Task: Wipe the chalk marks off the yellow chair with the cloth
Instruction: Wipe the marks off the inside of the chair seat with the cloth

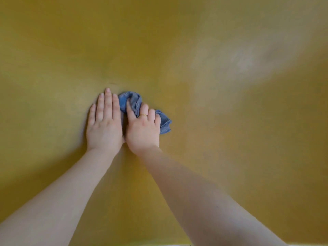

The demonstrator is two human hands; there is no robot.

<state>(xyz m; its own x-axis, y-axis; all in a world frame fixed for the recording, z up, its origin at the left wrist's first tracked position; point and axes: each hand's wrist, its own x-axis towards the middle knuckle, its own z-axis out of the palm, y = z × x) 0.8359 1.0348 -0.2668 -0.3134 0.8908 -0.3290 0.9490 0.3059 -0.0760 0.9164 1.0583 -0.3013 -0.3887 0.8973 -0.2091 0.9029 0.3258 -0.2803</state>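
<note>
Currently right hand (142, 129) grips the bunched blue cloth (132, 102) at frame centre, pressed onto the yellow chair (53, 50) seat. Left hand (103, 121) lies flat, fingers straight, touching the seat just beside it. Pale chalk smear (239, 57) sits upper right, well apart. Risk: the wad's small contact patch may just spread the dust rather than lift it.
</note>
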